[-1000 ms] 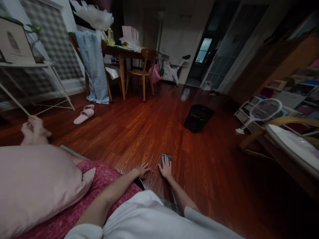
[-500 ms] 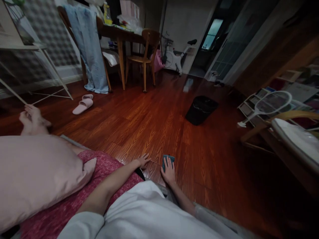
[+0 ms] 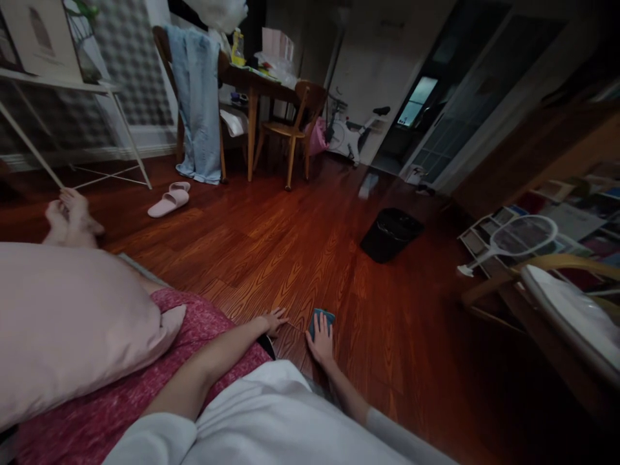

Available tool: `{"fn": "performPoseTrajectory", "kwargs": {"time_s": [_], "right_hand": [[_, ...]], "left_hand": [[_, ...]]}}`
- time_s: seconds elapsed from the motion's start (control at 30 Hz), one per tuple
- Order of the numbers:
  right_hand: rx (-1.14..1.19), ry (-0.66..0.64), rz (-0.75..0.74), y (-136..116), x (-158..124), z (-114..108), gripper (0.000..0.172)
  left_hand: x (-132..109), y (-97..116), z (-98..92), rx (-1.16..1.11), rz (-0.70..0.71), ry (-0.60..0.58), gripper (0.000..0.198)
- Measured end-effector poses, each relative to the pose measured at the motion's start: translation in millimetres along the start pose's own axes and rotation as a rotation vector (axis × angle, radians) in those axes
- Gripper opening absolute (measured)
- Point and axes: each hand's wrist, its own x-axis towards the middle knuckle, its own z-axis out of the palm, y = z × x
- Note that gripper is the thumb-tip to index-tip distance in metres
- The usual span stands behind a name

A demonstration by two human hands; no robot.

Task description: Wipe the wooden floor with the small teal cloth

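Note:
My right hand [image 3: 320, 341] lies flat over a small teal piece [image 3: 330, 317] that looks like a folded cloth, down by the wooden floor. Its fingers are stretched out and slightly apart, covering most of the piece. To the left, my left hand [image 3: 276, 321] reaches past the edge of the red bedding with spread fingers and nothing in it. A gap separates the two hands. Whether the left palm touches the floor I cannot tell.
A pink pillow [image 3: 72, 329] lies at the left on red bedding [image 3: 203, 316]. Beyond are a black bin [image 3: 391, 236], pink slippers [image 3: 169, 199], a wooden chair [image 3: 293, 132] and table, and an exercise bike [image 3: 351, 135]. A white racket [image 3: 523, 236] leans at the right.
The view has shifted, so the room sits lower in the picture. The right hand and the teal piece appear slightly farther left; the hand still lies over it. The left hand stays spread.

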Motion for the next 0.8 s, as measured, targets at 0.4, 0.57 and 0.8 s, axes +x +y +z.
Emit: {"fn": "performPoseTrajectory", "kwargs": {"time_s": [0.4,0.57,0.8], "right_hand": [[0.012,0.017,-0.101,3.0,-14.3,-2.8,0.067],[0.032,-0.012,0.047,-2.8,47.8,-14.3,0.067],[0.028,-0.038,0.066,-17.1,52.1,-24.0,0.069]], "left_hand": [[-6.1,0.7,0.8,0.024,0.004,0.013,0.091],[-6.0,1.5,-0.8,0.03,-0.004,-0.007,0.094],[-10.2,4.3,-5.0,-0.038,-0.003,-0.023,0.095]]}}
